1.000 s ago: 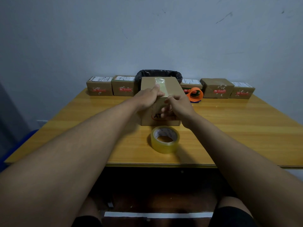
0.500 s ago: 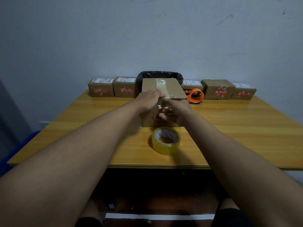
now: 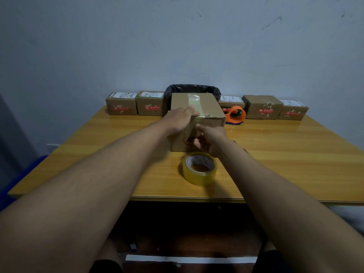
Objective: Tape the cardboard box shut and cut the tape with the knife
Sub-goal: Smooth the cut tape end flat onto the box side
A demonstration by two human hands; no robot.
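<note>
The cardboard box point(image 3: 211, 107) stands mid-table with a strip of clear tape point(image 3: 194, 104) along its top, running over the front edge. My left hand point(image 3: 180, 120) grips the box's top front edge, its fingertips lying on the tape. Lower down, my right hand point(image 3: 211, 139) presses against the box's front face with the thumb pointing up, hiding part of the red mark there. A roll of clear tape point(image 3: 200, 168) lies flat on the table just in front of the box. No knife is visible.
An orange tape dispenser point(image 3: 236, 114) sits right of the box. Small labelled cartons point(image 3: 121, 106) point(image 3: 263, 107) line the table's back edge beside a black-lined bin point(image 3: 192, 89). The wooden table's front edge point(image 3: 177, 199) runs near my forearms.
My right hand has slid down from the box's top front edge onto its front face. My left hand has stayed on the top edge.
</note>
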